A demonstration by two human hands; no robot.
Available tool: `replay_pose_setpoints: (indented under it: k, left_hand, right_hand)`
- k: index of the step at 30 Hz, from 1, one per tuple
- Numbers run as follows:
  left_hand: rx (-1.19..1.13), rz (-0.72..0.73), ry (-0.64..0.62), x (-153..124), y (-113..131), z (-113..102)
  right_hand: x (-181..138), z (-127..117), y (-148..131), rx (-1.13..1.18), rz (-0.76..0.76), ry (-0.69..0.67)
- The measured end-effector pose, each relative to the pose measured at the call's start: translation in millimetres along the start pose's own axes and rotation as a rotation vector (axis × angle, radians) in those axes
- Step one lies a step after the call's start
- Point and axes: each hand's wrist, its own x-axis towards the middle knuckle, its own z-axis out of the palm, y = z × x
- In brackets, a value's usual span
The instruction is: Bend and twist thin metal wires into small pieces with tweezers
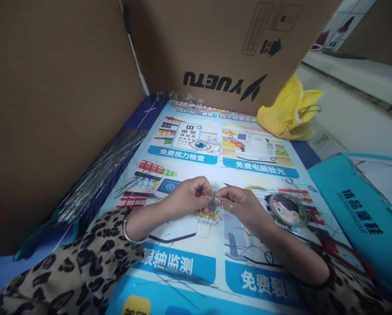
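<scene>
Over the middle of a printed poster (219, 245), my two hands meet at a small wire piece (212, 212) made of thin, shiny loops. My left hand (192, 197) pinches its upper left side between thumb and fingers. From the right, my right hand (240, 203) also has thumb and forefinger closed on the wire, close to the left fingertips. Fine strands hang below the fingers, and their exact shape is too small to make out. A roll of clear tape (306, 214) lies beside my right forearm.
A bundle of straight wires (100, 170) lies left, with short wire lengths (179, 275) in front. Cardboard (196, 43) walls the back and left. At right are a yellow bag (283, 113), a teal shoebox (356, 210) and red-handled scissors (347, 253). Tangled wire (179, 97) sits at the back.
</scene>
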Motion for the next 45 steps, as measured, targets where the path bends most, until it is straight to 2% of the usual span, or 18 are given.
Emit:
replay_pose_setpoints:
  k: [3, 10, 14, 18, 45]
  left_hand:
    - [0.001, 0.000, -0.006, -0.4, -0.5, -0.3]
    - [-0.015, -0.009, -0.047, 0.6, -2.7, 0.2]
    - [0.001, -0.017, -0.033, 0.7, -2.1, 1.2]
    - [-0.007, -0.029, -0.029, 1.0, -1.8, 2.1]
    - [0.050, -0.017, -0.009, -1.9, 2.1, 3.6]
  right_hand:
    - [-0.4, 0.4, -1.9, -0.140, -0.096, 0.004]
    - [-2.3, -1.4, -4.9, -0.657, -0.459, 0.101]
    - [-1.9, -1.3, -2.7, -0.836, -0.633, 0.119]
    - [-1.9, -0.1, -1.5, -0.915, -0.757, 0.174]
    - [-3.6, -1.0, 1.0, -0.887, -0.737, 0.135]
